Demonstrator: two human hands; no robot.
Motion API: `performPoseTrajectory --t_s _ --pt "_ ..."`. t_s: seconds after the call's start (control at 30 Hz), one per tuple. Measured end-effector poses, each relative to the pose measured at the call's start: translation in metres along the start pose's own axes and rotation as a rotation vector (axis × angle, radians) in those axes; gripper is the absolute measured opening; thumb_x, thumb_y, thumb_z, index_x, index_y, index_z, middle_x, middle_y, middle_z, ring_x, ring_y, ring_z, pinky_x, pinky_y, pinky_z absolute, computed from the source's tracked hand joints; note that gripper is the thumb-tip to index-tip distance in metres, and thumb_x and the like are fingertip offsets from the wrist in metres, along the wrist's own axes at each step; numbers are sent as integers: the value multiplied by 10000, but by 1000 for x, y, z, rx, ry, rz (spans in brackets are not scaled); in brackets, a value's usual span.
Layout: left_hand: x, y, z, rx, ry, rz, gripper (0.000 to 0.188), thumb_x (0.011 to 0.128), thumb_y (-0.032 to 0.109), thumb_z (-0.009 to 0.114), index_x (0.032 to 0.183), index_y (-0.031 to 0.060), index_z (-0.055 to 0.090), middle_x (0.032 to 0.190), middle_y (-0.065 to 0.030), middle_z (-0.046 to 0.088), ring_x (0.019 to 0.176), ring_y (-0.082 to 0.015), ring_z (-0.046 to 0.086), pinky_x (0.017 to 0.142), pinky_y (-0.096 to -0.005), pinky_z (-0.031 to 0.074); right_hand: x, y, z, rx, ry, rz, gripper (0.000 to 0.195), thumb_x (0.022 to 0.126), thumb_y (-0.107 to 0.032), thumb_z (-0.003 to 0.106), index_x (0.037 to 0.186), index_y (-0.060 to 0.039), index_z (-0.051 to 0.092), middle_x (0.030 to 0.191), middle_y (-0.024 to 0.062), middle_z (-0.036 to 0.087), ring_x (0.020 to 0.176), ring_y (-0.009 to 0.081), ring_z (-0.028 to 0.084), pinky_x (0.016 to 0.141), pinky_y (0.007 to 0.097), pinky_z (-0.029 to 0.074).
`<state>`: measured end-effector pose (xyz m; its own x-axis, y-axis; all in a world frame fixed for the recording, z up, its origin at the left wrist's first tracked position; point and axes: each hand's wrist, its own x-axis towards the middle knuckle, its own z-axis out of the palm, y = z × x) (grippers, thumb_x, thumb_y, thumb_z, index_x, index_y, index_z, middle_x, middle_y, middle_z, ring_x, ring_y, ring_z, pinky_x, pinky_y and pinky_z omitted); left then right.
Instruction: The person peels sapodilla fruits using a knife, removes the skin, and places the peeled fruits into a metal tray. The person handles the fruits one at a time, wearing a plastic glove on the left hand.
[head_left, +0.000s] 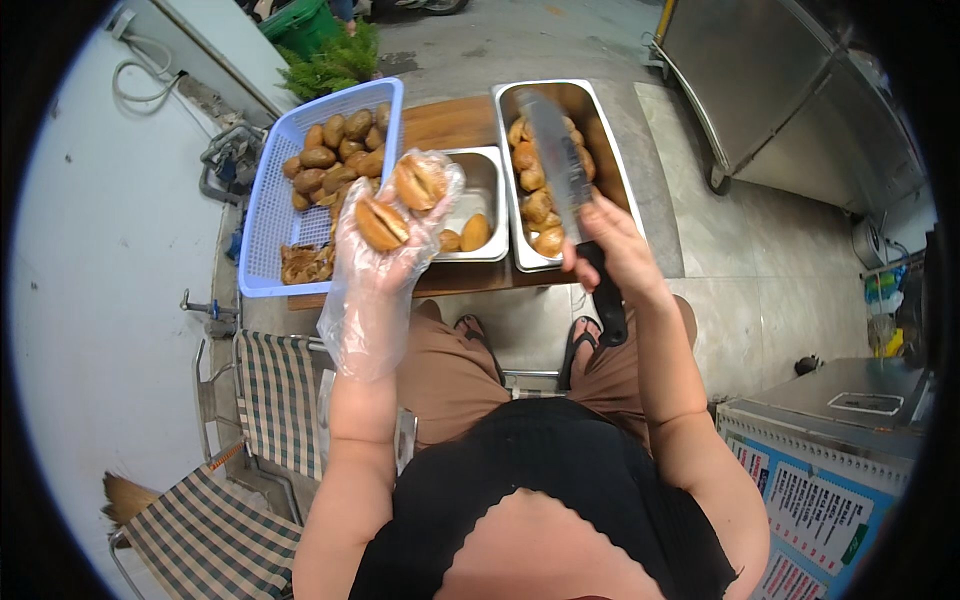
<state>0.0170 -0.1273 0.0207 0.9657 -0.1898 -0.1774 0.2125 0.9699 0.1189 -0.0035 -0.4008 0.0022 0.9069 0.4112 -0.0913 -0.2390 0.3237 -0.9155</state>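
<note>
My left hand (394, 232), in a clear plastic glove, lies palm up with two brown, oval pieces of food on it, each slit lengthwise: one piece (381, 224) near the thumb side cannot be named surely, the other piece (420, 182) rests on the fingers. My bare right hand (619, 251) grips a broad-bladed knife (559, 154) with a black handle; its blade, slightly blurred, is over a long steel pan (630, 195) of peeled brown pieces (536, 206). Between my hands, a smaller steel pan (491, 251) holds a few pieces (475, 232).
A blue plastic basket (259, 217) holds unpeeled-looking brown items (319, 157) and peelings (300, 264). Basket and pans stand on a low wooden table (450, 120). Checked folding chairs (277, 397) are at left, a wheeled steel cabinet (780, 82) at upper right, a green plant (337, 67) beyond the basket.
</note>
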Motion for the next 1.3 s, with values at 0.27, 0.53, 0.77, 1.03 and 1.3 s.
performPoseTrajectory --t_s 0.27,0.53,0.77,1.03,1.3 --pt "57 -83 -12 163 -59 -256 542 991 339 367 1335 -80 361 1328 -279 440 1274 -392 409 1080 -577 290 -59 -17 -82 236 236 -176 372 1023 -272 355 1217 22 476 701 149 596 406 85 445 381 234 431" --pt "58 -133 -10 2279 -321 154 563 951 387 460 1340 -20 438 1410 -213 412 1316 -310 391 1111 -383 284 -72 -12 -104 309 221 -175 385 1024 -266 353 1241 32 465 701 151 596 412 87 455 384 231 434" --pt "65 -146 10 2402 -446 -45 579 935 354 503 1339 -50 410 1392 -230 428 1293 -353 416 1080 -404 324 -69 -7 -101 320 187 -160 375 1021 -262 367 1228 33 474 690 143 596 412 85 458 386 234 432" --pt "55 -31 35 1546 -33 311 627 957 508 414 1387 52 423 1406 -111 457 1301 -233 421 1063 -400 319 -57 -15 -87 343 142 -159 368 1017 -263 374 1228 22 473 678 152 590 393 93 443 375 235 421" --pt "12 -3 23 1610 44 109 426 883 355 636 1159 31 622 1189 -89 608 1081 -182 559 958 -318 406 -22 -23 -68 295 12 -207 402 1018 -298 367 1216 41 454 685 160 573 390 91 425 369 235 406"
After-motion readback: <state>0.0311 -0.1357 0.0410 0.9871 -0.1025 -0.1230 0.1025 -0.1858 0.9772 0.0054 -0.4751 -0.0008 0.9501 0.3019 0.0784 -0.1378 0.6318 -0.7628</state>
